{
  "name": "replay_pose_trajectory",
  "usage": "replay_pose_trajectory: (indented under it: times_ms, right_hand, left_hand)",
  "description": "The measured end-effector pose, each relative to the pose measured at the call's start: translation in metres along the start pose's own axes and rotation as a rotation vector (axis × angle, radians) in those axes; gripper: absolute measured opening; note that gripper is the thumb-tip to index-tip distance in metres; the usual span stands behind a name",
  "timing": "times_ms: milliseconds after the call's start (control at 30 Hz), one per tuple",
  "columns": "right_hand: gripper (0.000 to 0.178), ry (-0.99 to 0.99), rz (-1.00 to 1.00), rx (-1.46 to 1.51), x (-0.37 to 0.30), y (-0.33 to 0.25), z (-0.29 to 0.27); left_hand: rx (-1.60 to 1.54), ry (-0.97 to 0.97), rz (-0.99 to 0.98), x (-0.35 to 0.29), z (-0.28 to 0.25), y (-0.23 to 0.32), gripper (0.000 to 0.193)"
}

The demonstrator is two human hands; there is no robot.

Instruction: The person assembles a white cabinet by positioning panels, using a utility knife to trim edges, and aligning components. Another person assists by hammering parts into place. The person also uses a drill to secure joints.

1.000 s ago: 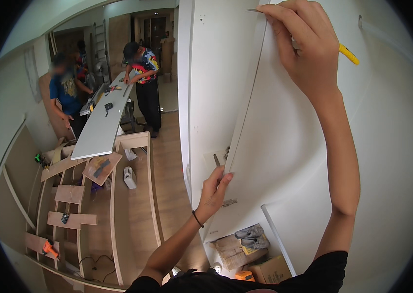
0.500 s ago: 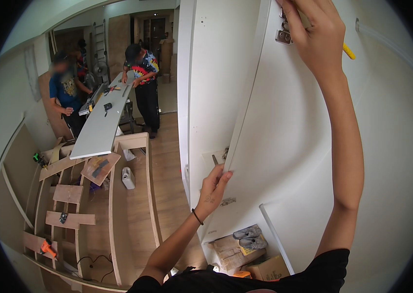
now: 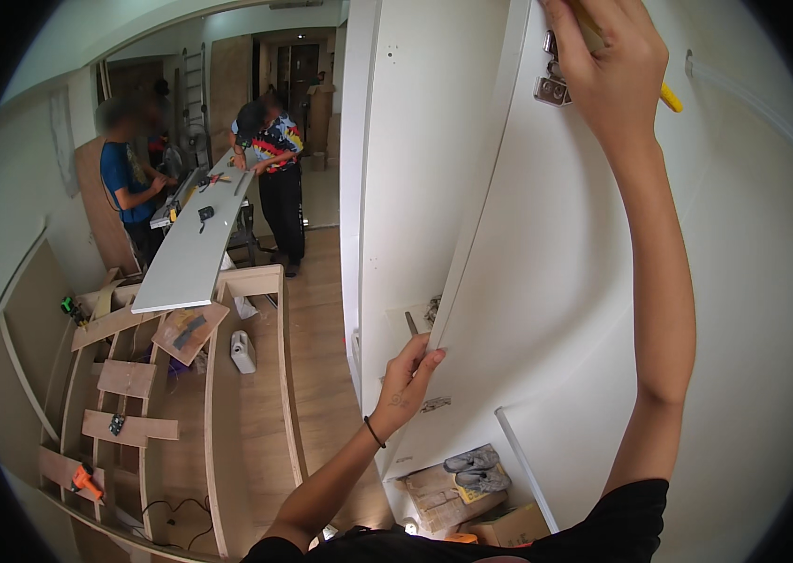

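A tall white door panel (image 3: 476, 239) stands tilted in front of me, its narrow edge facing left. My left hand (image 3: 404, 383) is closed on the lower part of that edge, thumb on the near side and fingers behind. A thin grey shaft (image 3: 411, 323) pokes up just above these fingers; whether they hold it I cannot tell. High up, my right hand (image 3: 617, 70) is closed around a slim yellow stick (image 3: 670, 98), whose end shows past the palm. Beside its thumb sits a metal hinge (image 3: 553, 90) on the panel. The topmost fingers are cut off by the frame.
Shoes (image 3: 476, 469) lie on a cardboard box (image 3: 443, 493) below. At left is a wooden frame (image 3: 213, 422) with an orange drill (image 3: 87, 481). Behind it, two people (image 3: 134, 183) (image 3: 276, 178) stand at a long grey board (image 3: 192, 253). A white jug (image 3: 242, 352) stands on the floor.
My left hand sits slightly lower in the picture, still on the panel edge. My right hand and the hinge have shifted slightly. The person at left has turned toward the board.
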State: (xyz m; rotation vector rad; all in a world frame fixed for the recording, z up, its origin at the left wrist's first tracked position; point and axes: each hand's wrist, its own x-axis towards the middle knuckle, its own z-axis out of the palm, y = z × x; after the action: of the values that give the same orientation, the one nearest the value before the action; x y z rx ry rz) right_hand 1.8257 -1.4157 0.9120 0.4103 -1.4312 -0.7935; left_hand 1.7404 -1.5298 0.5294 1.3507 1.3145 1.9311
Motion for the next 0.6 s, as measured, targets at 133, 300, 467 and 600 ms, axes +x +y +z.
replay_pose_trajectory:
  times_ms: [133, 300, 467, 600]
  right_hand:
    - [0.011, -0.033, -0.026, -0.006, -0.007, -0.005, -0.004]
    - [0.012, -0.052, -0.075, -0.037, -0.013, -0.016, -0.010]
    - [0.015, -0.235, -0.064, -0.104, -0.020, -0.032, -0.023]
    - [0.017, -0.175, -0.030, -0.047, -0.022, -0.035, -0.024]
  left_hand:
    - [-0.007, 0.004, 0.013, 0.000, 0.001, -0.003, 0.026]
    - [0.005, 0.002, -0.006, -0.001, 0.001, 0.001, 0.026]
    - [0.001, 0.011, -0.005, -0.001, 0.001, 0.001, 0.027]
    - [-0.020, 0.013, 0.029, -0.002, 0.001, -0.004, 0.027]
